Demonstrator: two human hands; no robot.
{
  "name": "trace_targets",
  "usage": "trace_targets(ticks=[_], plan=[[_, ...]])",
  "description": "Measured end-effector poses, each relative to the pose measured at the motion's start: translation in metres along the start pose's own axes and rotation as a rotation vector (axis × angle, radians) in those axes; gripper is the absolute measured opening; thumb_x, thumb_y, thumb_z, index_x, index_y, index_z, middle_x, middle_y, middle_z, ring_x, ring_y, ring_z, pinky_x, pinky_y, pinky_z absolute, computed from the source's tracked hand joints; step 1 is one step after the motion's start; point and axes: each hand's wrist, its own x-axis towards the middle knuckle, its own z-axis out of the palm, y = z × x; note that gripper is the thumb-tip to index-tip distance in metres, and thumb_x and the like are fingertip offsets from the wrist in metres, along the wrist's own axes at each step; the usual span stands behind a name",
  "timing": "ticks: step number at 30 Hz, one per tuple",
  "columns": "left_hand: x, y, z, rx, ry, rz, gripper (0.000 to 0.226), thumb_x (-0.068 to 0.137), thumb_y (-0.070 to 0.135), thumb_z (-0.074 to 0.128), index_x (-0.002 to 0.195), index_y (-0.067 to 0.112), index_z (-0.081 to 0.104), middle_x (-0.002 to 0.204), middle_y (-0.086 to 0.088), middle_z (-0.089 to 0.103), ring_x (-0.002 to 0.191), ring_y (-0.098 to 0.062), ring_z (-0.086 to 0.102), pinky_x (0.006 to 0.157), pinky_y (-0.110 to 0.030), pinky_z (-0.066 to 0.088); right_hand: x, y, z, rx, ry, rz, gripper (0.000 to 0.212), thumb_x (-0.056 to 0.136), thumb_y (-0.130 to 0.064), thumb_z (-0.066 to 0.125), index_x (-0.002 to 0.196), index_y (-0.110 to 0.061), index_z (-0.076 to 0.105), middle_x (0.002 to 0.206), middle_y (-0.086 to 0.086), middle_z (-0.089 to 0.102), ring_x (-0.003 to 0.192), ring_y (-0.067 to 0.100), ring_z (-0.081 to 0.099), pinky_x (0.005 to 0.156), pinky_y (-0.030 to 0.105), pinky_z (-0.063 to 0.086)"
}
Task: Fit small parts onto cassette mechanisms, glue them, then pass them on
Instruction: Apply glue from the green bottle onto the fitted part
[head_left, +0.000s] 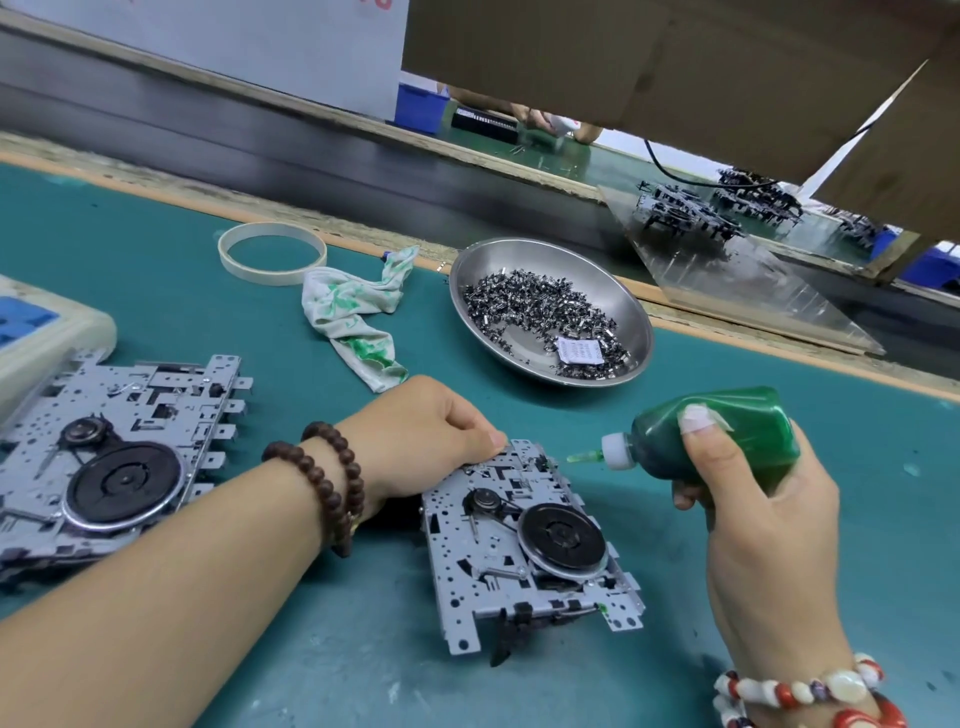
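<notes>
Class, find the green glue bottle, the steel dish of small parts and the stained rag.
green glue bottle (748, 431), head view, on its body.
steel dish (636, 317), head view, on its bare right wall.
stained rag (353, 312), head view, on its middle fold.

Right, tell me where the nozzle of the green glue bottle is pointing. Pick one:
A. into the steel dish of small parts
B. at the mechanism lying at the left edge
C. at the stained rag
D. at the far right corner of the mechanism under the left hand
D: the right hand holds the green glue bottle on its side, its nozzle at the far right corner of the mechanism that the left hand steadies.
</notes>
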Motion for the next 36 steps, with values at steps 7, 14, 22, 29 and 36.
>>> trace_targets(ticks=[7, 14, 22, 29, 36], plan=[[0.000, 0.001, 0.000, 0.004, -0.004, 0.001, 0.017, 0.085, 0.022, 0.065, 0.072, 0.015, 0.074, 0.074, -0.001, 0.072, 0.063, -0.010, 0.061, 0.073, -0.025, 0.052, 0.000, 0.000, -0.001, -0.027, 0.008, 0.010, 0.032, 0.069, -0.046, 0.063, 0.081, -0.017, 0.060, 0.073, 0.010, 0.066, 0.053, 0.014, 0.052, 0.051, 0.021, 0.043], [-0.001, 0.001, 0.001, 0.012, 0.011, 0.020, 0.015, 0.085, 0.022, 0.065, 0.077, 0.013, 0.074, 0.078, 0.000, 0.073, 0.069, -0.011, 0.062, 0.078, -0.027, 0.054, -0.001, -0.004, 0.001, 0.163, -0.015, 0.021, 0.011, 0.078, -0.023, 0.058, 0.071, -0.024, 0.067, 0.066, -0.003, 0.065, 0.056, 0.012, 0.051, 0.046, 0.017, 0.040], [0.002, -0.002, 0.005, 0.159, 0.087, 0.181, 0.016, 0.088, 0.026, 0.061, 0.081, 0.015, 0.072, 0.069, 0.012, 0.065, 0.059, 0.004, 0.052, 0.063, -0.010, 0.043, -0.010, -0.007, 0.015, 0.286, -0.246, 0.127, 0.020, 0.066, -0.041, 0.075, 0.072, -0.023, 0.069, 0.065, -0.001, 0.064, 0.054, 0.010, 0.053, 0.044, 0.014, 0.039], [0.004, -0.004, 0.005, 0.202, 0.077, 0.208, 0.015, 0.088, 0.028, 0.060, 0.076, 0.024, 0.069, 0.065, 0.016, 0.061, 0.058, 0.005, 0.050, 0.062, -0.007, 0.041, -0.012, -0.006, 0.017, 0.213, -0.279, 0.106, 0.016, 0.064, -0.039, 0.066, 0.069, -0.024, 0.067, 0.061, -0.005, 0.061, 0.053, 0.005, 0.052, 0.045, 0.014, 0.040], [0.004, -0.003, 0.004, 0.194, 0.078, 0.194, 0.015, 0.088, 0.029, 0.060, 0.080, 0.022, 0.071, 0.072, 0.010, 0.066, 0.065, -0.001, 0.054, 0.064, -0.011, 0.043, -0.013, -0.006, 0.018, 0.187, -0.281, 0.106, 0.006, 0.069, -0.030, 0.068, 0.069, -0.025, 0.067, 0.061, -0.005, 0.060, 0.053, 0.005, 0.050, 0.045, 0.015, 0.040]])
